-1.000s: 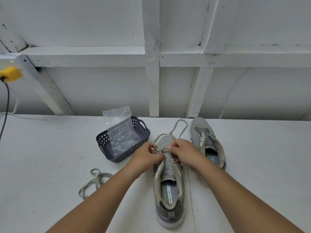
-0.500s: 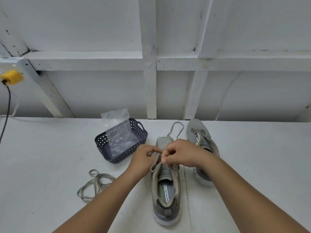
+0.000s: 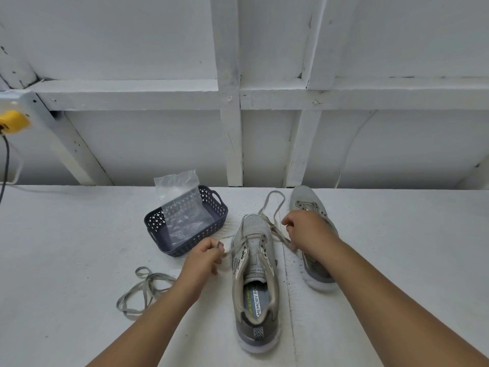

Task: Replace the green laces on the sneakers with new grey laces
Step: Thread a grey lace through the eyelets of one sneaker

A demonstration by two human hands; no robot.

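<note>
nearest the camera, two bare forearms reach out over a white table [image 3: 66, 260]. between them stands the near sneaker [image 3: 254, 282], heel toward the viewer and toe pointing away, its insole printed with "memory foam". to its left, a loose lace [image 3: 144, 290] lies coiled on the table, well apart from the shoe, greyish-green in this light. the left hand [image 3: 205, 256] sits just left of the near sneaker's eyelets, fingers curled and pinching one end of the threaded lace [image 3: 272, 205], which runs taut from the fingertips into the shoe. the right hand [image 3: 307, 231] is on the other side, fingers curled around the other end of that same lace, drawn out to the right; the strand crosses the toe area and a long loop trails beyond the toe on the table. the right hand covers the middle of the far sneaker [image 3: 309, 205], which lies just beside the near one, toe away, unlaced at its visible upper eyelets. farther left, a dark perforated basket [image 3: 156, 223] holds a clear plastic bag [image 3: 182, 207] that stands above its rim. behind everything runs a white-painted framed wall [image 3: 264, 96], with a yellow plug [image 3: 12, 121] at its far left edge
</note>
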